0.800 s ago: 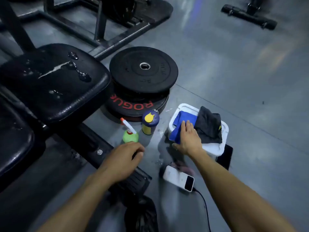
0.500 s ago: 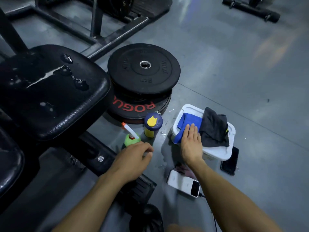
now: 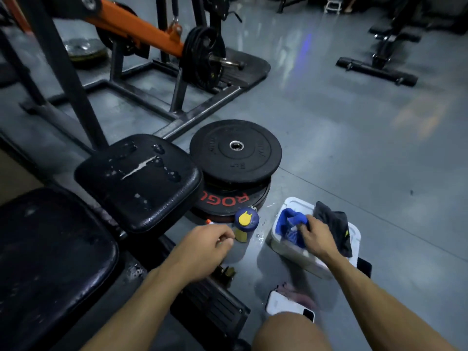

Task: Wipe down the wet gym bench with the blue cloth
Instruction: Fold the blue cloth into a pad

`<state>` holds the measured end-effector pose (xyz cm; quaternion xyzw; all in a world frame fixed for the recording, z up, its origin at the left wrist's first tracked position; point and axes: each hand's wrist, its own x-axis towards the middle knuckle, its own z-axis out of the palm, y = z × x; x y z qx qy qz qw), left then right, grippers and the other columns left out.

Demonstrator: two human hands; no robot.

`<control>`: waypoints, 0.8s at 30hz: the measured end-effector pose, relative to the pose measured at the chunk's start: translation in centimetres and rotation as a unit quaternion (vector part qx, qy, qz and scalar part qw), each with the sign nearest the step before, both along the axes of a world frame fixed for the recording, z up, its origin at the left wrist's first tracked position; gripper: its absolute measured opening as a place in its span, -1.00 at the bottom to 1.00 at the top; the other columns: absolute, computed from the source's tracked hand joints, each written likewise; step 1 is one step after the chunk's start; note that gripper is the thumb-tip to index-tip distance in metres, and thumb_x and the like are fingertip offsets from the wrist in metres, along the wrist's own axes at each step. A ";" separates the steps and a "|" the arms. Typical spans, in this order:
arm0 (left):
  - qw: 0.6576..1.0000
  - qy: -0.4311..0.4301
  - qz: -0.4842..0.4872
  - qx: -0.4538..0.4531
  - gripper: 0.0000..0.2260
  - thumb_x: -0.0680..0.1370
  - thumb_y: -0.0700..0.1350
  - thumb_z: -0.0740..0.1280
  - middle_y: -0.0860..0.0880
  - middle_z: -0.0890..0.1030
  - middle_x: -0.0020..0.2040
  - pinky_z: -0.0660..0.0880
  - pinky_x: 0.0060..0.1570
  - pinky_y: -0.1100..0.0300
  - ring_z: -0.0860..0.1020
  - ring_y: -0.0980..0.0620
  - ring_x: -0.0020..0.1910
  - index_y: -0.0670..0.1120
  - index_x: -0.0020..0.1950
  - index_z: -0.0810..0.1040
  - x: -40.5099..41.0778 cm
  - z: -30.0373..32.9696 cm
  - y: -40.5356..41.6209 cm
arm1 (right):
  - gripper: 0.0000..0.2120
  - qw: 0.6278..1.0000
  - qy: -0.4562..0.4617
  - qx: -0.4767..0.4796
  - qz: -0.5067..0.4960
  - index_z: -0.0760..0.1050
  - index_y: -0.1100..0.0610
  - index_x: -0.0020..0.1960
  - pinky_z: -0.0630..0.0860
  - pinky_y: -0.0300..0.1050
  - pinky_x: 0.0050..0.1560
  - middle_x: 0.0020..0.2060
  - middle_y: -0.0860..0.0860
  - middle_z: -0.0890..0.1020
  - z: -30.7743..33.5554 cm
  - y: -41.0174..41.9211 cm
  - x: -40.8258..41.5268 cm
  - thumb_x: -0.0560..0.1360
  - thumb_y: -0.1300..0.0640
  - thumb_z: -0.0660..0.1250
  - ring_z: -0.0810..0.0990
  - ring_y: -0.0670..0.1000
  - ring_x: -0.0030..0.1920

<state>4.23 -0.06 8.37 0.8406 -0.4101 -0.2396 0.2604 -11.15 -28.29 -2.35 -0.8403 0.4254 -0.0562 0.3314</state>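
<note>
The black gym bench seat pad [image 3: 138, 181] sits at centre left with water drops and a long wet streak on top. A longer black pad [image 3: 50, 262] lies in front of it at lower left. The blue cloth [image 3: 291, 226] is bunched on a white lidded box [image 3: 291, 245] on the floor to the right. My right hand [image 3: 316, 239] is shut on the cloth, pinching it up off the lid. My left hand [image 3: 205, 247] hovers loosely curled over a small spray bottle, holding nothing.
A stack of black weight plates [image 3: 235, 153] lies beside the seat pad. A blue and yellow bottle [image 3: 245, 224] stands by my left hand. A dark grey cloth [image 3: 334, 226] lies on the box. A white phone [image 3: 286, 306] lies on the floor. A machine frame [image 3: 141, 72] stands behind.
My right hand went from lying flat on the blue cloth to gripping it and bunching it upward. The view has tilted up and pulled back. My left hand stays near the spray bottle.
</note>
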 end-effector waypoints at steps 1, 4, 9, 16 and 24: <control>1.000 -0.006 -0.006 -0.001 -0.84 0.55 0.09 0.24 0.17 0.64 -0.11 0.55 -0.05 0.11 0.56 0.25 -0.14 0.12 0.02 0.58 0.0 1.1 0.5 | -0.88 0.999 -0.029 0.024 0.016 0.55 0.15 -0.03 0.40 -0.07 -0.25 -0.19 0.08 0.66 2.4 0.0 -0.2 0.60 0.19 0.24 0.60 0.11 -0.18; 1.000 -0.014 -0.025 -0.005 -0.86 0.58 0.07 0.30 0.14 0.67 -0.14 0.53 -0.11 0.23 0.57 0.29 -0.21 0.12 0.06 0.62 -0.4 6.2 1.8 | -0.87 0.983 -0.082 0.142 0.086 0.57 0.21 -0.05 0.52 -0.21 -0.25 -0.24 0.09 0.67 10.5 0.8 -1.0 0.61 0.28 0.26 0.61 0.02 -0.27; 0.996 -0.004 -0.052 -0.073 -0.83 0.54 0.07 0.34 0.19 0.69 -0.04 0.57 0.09 0.09 0.63 0.24 -0.04 0.15 0.11 0.62 -1.4 13.3 4.4 | -0.86 0.928 -0.092 0.286 0.219 0.58 0.31 0.06 0.60 -0.14 -0.14 -0.10 0.16 0.70 22.5 3.7 -2.3 0.61 0.27 0.28 0.66 0.06 -0.14; 0.966 0.064 0.044 -0.246 -0.58 0.46 0.06 0.48 0.24 0.56 0.28 0.41 0.38 0.17 0.46 0.26 0.34 0.17 0.31 0.51 -4.6 15.1 9.2 | -0.82 0.840 -0.089 0.367 0.389 0.70 0.08 -0.03 0.62 -0.19 -0.08 -0.07 0.09 0.72 32.5 11.8 -2.0 0.50 0.27 0.35 0.71 0.01 -0.10; 0.954 0.190 -0.038 -0.230 -0.79 0.59 0.00 0.37 -0.04 0.64 -0.15 0.45 -0.13 0.12 0.53 0.08 -0.16 -0.15 -0.01 0.62 -6.1 17.2 13.6 | -0.73 0.808 -0.105 0.449 0.366 0.65 0.17 0.07 0.58 -0.02 0.01 -0.02 0.15 0.68 31.0 18.4 -0.1 0.38 0.15 0.43 0.67 0.08 -0.06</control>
